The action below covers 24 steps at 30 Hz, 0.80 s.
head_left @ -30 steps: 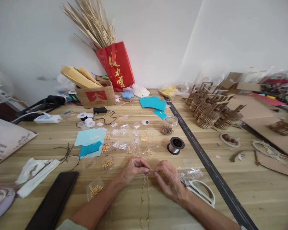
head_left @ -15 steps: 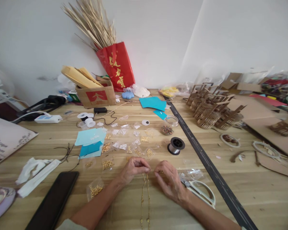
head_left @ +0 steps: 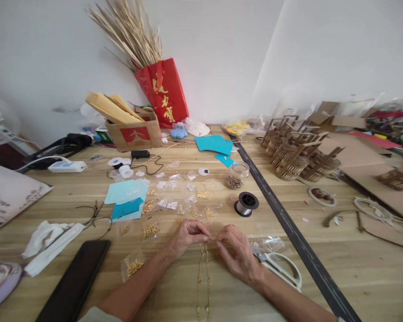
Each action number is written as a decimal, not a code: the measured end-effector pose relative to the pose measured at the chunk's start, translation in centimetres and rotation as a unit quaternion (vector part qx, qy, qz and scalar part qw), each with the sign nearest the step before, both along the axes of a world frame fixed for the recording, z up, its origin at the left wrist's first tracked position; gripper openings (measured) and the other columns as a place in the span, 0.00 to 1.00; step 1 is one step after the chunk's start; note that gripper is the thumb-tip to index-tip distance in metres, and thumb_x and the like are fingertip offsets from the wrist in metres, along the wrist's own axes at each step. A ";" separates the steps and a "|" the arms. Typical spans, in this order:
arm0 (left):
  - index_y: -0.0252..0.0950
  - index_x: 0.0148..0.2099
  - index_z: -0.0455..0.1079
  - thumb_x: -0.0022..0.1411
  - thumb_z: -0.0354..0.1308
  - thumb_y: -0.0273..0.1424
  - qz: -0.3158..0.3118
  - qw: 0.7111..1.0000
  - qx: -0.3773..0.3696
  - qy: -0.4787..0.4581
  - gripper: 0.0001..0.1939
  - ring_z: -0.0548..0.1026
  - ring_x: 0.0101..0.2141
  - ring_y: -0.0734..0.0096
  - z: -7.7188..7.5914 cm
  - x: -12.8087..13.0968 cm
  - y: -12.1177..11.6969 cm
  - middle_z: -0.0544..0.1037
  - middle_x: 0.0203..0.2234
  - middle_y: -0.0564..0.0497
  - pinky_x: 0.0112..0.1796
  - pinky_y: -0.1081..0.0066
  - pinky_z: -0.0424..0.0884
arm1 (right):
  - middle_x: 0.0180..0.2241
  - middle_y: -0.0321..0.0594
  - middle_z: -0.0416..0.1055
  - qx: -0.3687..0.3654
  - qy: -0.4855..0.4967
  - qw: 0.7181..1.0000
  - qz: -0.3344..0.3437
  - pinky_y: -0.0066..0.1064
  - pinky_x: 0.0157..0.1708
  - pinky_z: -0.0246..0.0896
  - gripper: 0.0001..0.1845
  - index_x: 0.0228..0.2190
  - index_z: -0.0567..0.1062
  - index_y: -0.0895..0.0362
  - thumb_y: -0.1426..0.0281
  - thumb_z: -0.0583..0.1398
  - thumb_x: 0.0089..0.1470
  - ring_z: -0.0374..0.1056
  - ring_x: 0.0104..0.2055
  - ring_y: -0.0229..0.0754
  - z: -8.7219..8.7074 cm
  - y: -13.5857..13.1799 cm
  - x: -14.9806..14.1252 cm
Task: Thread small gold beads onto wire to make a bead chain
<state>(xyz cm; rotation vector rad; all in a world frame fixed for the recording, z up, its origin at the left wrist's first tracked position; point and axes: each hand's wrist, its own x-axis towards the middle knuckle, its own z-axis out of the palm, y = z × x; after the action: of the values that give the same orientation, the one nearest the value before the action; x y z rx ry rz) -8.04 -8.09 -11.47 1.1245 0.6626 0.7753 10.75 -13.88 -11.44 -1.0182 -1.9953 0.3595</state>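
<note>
My left hand (head_left: 192, 233) is closed in a pinch, and two strands of a thin gold chain (head_left: 199, 276) with small beads hang down from its fingertips towards the table's front edge. A short gap to the right, my right hand (head_left: 237, 250) has its thumb and fingertips pressed together; whatever tiny thing sits between them is too small to make out. Beside the right wrist lie scissors with white handles (head_left: 289, 268). Beyond both hands are small bags of gold findings (head_left: 208, 213) and a black spool of clear line (head_left: 246, 205).
A black phone (head_left: 75, 281) and a bag of gold rings (head_left: 134, 267) lie left of my left forearm. Blue sheets (head_left: 127, 206) are further back. A dark strip (head_left: 275, 205) crosses the table on the right, with several small wooden baskets (head_left: 295, 156) beyond it.
</note>
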 end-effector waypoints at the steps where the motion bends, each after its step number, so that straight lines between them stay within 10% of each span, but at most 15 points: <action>1: 0.31 0.27 0.77 0.44 0.70 0.31 0.001 1.000 -0.003 0.002 0.09 0.73 0.24 0.75 0.0 0.0 0.0 0.78 0.21 0.51 0.30 0.76 0.67 | 0.28 0.39 0.67 -0.002 0.000 1.000 0.001 0.34 0.31 0.57 0.04 0.33 0.68 0.56 0.75 0.54 0.59 0.62 0.31 0.41 0.0 0.0 0.0; 24: 0.32 0.26 0.77 0.41 0.72 0.31 0.004 1.000 -0.026 0.009 0.10 0.73 0.21 0.76 0.0 0.1 0.0 0.78 0.19 0.52 0.27 0.77 0.68 | 0.28 0.39 0.68 -0.002 0.001 1.000 0.002 0.34 0.31 0.58 0.05 0.34 0.69 0.55 0.75 0.54 0.59 0.63 0.31 0.41 0.2 -0.1 0.0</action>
<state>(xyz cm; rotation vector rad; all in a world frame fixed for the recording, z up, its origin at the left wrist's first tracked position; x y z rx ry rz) -7.94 -8.06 -11.51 1.0837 0.6994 0.7513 10.75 -13.93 -11.26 -1.0165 -1.9961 0.3672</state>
